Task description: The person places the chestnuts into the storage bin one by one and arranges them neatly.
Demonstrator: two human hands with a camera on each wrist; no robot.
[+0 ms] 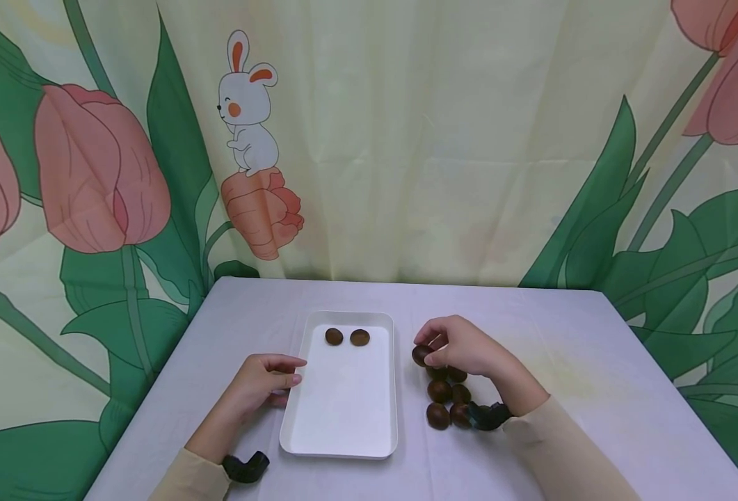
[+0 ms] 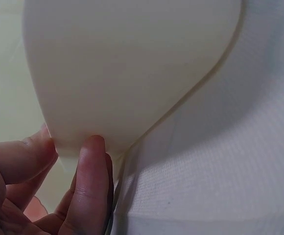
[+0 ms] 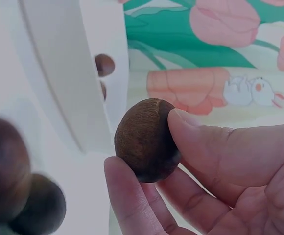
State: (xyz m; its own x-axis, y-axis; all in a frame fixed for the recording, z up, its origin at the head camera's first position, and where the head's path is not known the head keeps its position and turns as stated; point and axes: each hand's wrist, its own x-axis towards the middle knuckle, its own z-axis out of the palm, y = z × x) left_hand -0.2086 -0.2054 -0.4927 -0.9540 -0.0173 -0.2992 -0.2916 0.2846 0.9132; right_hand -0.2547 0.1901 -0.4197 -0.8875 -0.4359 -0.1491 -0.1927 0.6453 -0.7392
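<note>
My right hand point(image 1: 462, 344) pinches a brown chestnut point(image 3: 144, 142) between thumb and fingertips, its dull matte base facing the right wrist camera. This hand is just right of a white rectangular tray point(image 1: 343, 417), above a group of several glossy chestnuts point(image 1: 439, 391) on the table. Inside the tray, near its far end, two chestnuts point(image 1: 359, 337) lie side by side. My left hand point(image 1: 256, 383) holds the tray's left edge. In the left wrist view, fingertips point(image 2: 95, 147) press the outer wall and rim of the tray.
A white cloth covers the table point(image 1: 569, 327). Behind it hangs a curtain point(image 1: 406, 139) printed with tulips and a rabbit on a carrot. Black straps point(image 1: 246, 467) sit around both wrists, the right one overlapping the nearest chestnuts in the head view.
</note>
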